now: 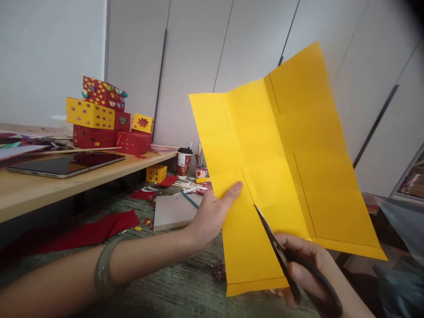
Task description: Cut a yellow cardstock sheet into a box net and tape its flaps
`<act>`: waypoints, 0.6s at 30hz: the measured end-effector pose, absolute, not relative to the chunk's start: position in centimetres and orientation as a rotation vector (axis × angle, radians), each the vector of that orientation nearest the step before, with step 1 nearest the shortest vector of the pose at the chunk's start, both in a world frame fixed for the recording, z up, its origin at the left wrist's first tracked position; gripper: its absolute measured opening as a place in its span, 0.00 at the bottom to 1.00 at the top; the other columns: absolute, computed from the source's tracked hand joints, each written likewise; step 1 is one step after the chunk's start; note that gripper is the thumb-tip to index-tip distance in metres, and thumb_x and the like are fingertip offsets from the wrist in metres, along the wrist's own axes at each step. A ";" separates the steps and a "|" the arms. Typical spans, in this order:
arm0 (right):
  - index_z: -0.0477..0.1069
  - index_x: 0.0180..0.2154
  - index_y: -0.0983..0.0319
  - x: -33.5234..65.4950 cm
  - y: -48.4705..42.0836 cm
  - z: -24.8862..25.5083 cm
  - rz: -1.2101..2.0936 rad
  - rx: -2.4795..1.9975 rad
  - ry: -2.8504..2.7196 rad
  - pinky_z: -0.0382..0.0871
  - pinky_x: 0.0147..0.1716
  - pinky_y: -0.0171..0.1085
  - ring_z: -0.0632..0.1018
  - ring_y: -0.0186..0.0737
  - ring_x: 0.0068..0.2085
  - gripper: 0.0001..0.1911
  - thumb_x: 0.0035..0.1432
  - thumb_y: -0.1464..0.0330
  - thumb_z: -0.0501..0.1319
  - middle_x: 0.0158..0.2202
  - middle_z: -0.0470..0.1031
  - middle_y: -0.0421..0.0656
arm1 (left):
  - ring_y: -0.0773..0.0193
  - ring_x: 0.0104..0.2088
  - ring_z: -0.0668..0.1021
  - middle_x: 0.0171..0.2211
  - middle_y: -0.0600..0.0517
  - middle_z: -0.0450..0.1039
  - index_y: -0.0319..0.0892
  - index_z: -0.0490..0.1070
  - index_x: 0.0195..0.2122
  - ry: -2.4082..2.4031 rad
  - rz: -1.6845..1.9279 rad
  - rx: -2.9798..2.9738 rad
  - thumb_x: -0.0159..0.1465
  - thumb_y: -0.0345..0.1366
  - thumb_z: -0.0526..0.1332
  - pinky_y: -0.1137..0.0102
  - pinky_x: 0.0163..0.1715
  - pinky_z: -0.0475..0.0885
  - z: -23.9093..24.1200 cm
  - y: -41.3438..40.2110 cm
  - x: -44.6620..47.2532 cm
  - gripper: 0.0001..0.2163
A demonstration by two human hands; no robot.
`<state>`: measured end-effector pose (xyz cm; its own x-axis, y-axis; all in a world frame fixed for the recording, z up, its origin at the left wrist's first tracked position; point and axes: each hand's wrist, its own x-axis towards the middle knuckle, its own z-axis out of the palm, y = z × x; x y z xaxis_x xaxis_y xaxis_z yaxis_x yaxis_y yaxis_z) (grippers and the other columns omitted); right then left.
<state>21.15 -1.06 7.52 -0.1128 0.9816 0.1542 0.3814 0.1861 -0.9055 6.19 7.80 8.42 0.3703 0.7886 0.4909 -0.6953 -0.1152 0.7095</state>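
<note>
A large yellow paper sheet [281, 168] with fold lines and cut slits is held up in front of me. My left hand [212, 216] pinches its lower left edge, thumb on the front face. My right hand [308, 269] grips black-handled scissors [281, 254] at the sheet's bottom. The blades point up and left into a diagonal cut near the sheet's middle. A green bangle sits on my left wrist.
A wooden table [39, 185] at left carries a tablet [66, 164] and stacked red and yellow decorated boxes [106, 119]. On the floor lie red paper scraps [96, 229], a grey board [174, 211], a paper cup [184, 162], a small yellow box [156, 173] and sticks.
</note>
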 end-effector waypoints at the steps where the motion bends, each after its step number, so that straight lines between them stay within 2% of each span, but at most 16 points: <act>1: 0.69 0.28 0.62 21.2 -1.1 7.4 0.920 -1.320 -1.620 0.59 0.17 0.32 0.68 0.33 0.19 0.18 0.47 0.53 0.59 0.19 0.68 0.40 | 0.59 0.49 0.69 0.50 0.47 0.66 0.44 0.61 0.51 0.102 1.269 1.114 0.58 0.39 0.57 0.65 0.47 0.66 8.4 7.8 6.2 0.19; 6: 0.68 0.39 0.61 21.2 -1.6 7.1 0.988 -1.293 -1.485 0.67 0.23 0.37 0.69 0.35 0.18 0.21 0.45 0.55 0.62 0.19 0.68 0.38 | 0.61 0.47 0.71 0.49 0.49 0.67 0.46 0.62 0.50 0.071 1.306 1.102 0.58 0.37 0.57 0.66 0.47 0.66 8.4 7.6 6.1 0.17; 9: 0.68 0.39 0.60 21.1 -1.7 7.2 1.006 -1.265 -1.481 0.69 0.31 0.41 0.69 0.35 0.18 0.20 0.45 0.56 0.63 0.19 0.69 0.38 | 0.62 0.47 0.71 0.49 0.50 0.68 0.46 0.64 0.48 0.055 1.295 1.110 0.58 0.37 0.57 0.67 0.47 0.66 8.4 7.5 6.1 0.16; 12: 0.69 0.37 0.59 21.2 -1.6 7.3 1.014 -1.269 -1.496 0.68 0.35 0.41 0.68 0.33 0.18 0.18 0.45 0.58 0.64 0.19 0.68 0.36 | 0.62 0.47 0.71 0.49 0.51 0.68 0.46 0.64 0.48 0.051 1.278 1.113 0.59 0.37 0.56 0.67 0.48 0.66 8.5 7.4 6.1 0.15; 16: 0.70 0.35 0.58 21.4 -1.7 7.1 0.981 -1.318 -1.469 0.65 0.21 0.31 0.68 0.32 0.19 0.18 0.42 0.57 0.65 0.20 0.68 0.37 | 0.61 0.47 0.71 0.49 0.50 0.67 0.46 0.62 0.50 0.067 1.295 1.105 0.58 0.37 0.57 0.66 0.47 0.67 8.6 7.3 6.0 0.17; 18: 0.70 0.35 0.58 21.3 -1.8 7.0 0.968 -1.319 -1.417 0.63 0.18 0.29 0.67 0.31 0.20 0.19 0.40 0.56 0.66 0.21 0.69 0.37 | 0.60 0.48 0.71 0.50 0.50 0.67 0.46 0.61 0.50 0.087 1.299 1.106 0.58 0.38 0.57 0.65 0.47 0.67 8.5 7.3 6.0 0.18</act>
